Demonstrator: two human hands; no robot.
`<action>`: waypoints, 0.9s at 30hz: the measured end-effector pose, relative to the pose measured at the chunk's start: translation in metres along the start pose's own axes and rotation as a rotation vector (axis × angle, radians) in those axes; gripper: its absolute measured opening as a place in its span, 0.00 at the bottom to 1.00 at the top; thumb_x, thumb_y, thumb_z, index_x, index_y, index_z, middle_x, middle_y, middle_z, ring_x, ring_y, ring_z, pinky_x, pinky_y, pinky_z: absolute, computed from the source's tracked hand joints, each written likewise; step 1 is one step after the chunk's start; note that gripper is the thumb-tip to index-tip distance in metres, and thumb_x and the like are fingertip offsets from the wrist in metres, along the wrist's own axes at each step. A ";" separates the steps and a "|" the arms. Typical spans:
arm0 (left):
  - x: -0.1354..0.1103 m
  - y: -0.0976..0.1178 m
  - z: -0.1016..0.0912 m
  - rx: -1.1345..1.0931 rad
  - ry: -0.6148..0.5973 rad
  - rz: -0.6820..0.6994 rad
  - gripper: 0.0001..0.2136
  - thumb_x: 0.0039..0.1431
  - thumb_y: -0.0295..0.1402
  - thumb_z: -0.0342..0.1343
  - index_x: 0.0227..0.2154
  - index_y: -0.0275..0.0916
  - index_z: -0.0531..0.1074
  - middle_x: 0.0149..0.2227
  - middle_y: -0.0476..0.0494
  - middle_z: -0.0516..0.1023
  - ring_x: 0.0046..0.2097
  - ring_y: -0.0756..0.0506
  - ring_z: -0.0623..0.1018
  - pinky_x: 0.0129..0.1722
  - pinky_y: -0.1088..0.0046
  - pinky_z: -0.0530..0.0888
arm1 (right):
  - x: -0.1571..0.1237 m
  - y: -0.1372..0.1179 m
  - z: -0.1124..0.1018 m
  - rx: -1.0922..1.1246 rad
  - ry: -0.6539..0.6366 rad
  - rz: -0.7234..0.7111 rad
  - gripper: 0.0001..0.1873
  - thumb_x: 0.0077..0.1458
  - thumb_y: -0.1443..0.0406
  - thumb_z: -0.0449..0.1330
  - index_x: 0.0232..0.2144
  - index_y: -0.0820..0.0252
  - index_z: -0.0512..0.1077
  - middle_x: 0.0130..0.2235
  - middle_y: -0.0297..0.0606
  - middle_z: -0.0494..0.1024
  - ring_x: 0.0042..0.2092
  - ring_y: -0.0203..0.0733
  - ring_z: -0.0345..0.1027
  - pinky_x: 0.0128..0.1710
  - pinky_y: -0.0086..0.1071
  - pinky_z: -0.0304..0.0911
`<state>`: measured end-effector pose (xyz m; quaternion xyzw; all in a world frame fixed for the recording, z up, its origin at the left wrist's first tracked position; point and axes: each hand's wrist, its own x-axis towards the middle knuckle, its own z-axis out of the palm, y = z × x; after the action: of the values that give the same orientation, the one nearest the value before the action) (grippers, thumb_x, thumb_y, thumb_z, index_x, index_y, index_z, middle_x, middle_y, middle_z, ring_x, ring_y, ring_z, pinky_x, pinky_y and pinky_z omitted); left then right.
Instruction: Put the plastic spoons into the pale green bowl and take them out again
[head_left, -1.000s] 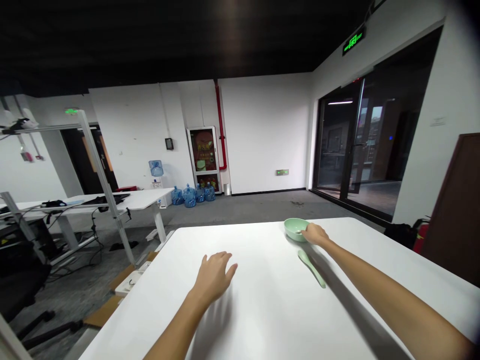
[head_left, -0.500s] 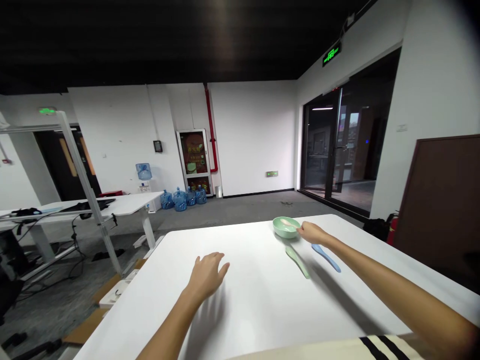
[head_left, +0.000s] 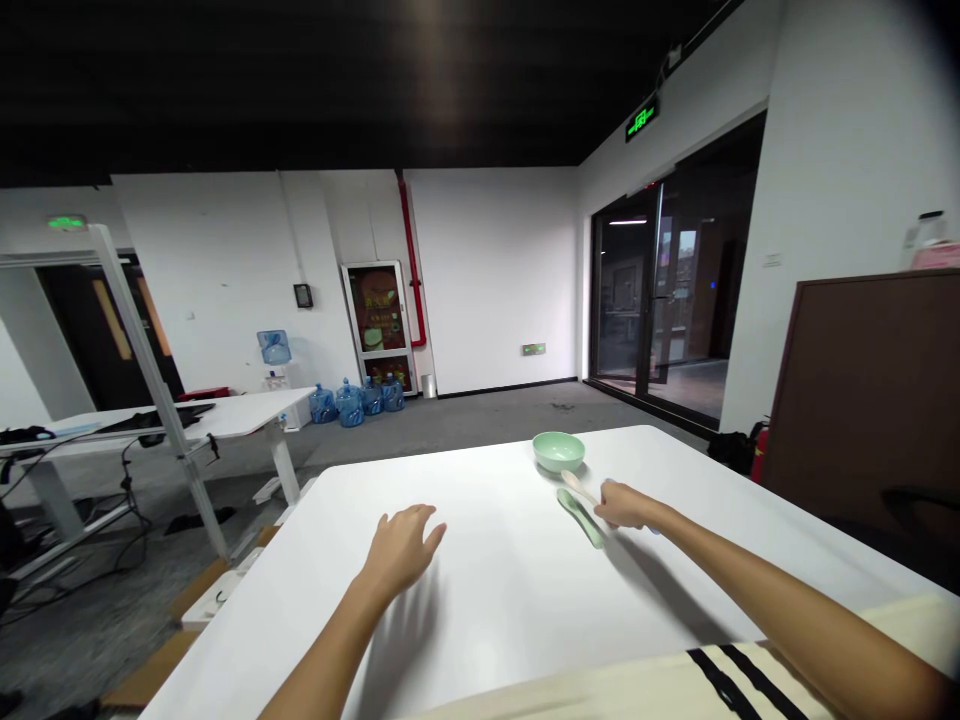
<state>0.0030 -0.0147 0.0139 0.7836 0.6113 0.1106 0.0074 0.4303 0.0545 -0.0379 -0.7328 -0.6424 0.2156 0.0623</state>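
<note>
My right hand (head_left: pixel 624 505) grips the handle of a cream-coloured spoon (head_left: pixel 577 486), whose bowl end points toward a green bowl (head_left: pixel 558 453). That bowl stands upright near the far edge of the white table (head_left: pixel 480 580). Just left of my right hand, a green spoon (head_left: pixel 580 518) lies on the tabletop. A blue spoon is mostly hidden behind my right hand and wrist. Over the left part of the table, my left hand (head_left: pixel 401 550) is held with its fingers apart, holding nothing.
Another white table (head_left: pixel 247 413) with cables and a metal post (head_left: pixel 150 350) stands on the left. Several blue water bottles (head_left: pixel 349 405) are on the floor by the far wall. A brown cabinet (head_left: pixel 862 400) is at the right.
My right hand has drawn the cream spoon out of the green bowl and toward me, coming over the blue spoon. The view has turned slightly right. My left hand stays much the same.
</note>
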 end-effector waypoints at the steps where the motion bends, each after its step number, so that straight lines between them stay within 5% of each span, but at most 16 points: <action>1: 0.000 0.000 0.000 0.001 0.001 -0.001 0.23 0.73 0.43 0.43 0.62 0.43 0.73 0.66 0.37 0.75 0.66 0.36 0.74 0.70 0.48 0.62 | 0.003 0.003 0.002 -0.003 -0.002 0.004 0.08 0.54 0.66 0.60 0.24 0.63 0.71 0.27 0.42 0.77 0.22 0.36 0.63 0.23 0.32 0.57; 27: 0.000 0.002 -0.001 -0.004 -0.012 0.001 0.24 0.73 0.42 0.43 0.63 0.42 0.73 0.66 0.37 0.75 0.66 0.35 0.74 0.69 0.44 0.62 | 0.013 0.015 0.025 -0.060 0.020 0.071 0.07 0.56 0.67 0.60 0.37 0.65 0.74 0.39 0.49 0.79 0.32 0.44 0.74 0.28 0.33 0.59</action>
<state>0.0046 -0.0148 0.0148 0.7845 0.6106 0.1073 0.0127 0.4350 0.0597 -0.0691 -0.7588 -0.6214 0.1911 0.0389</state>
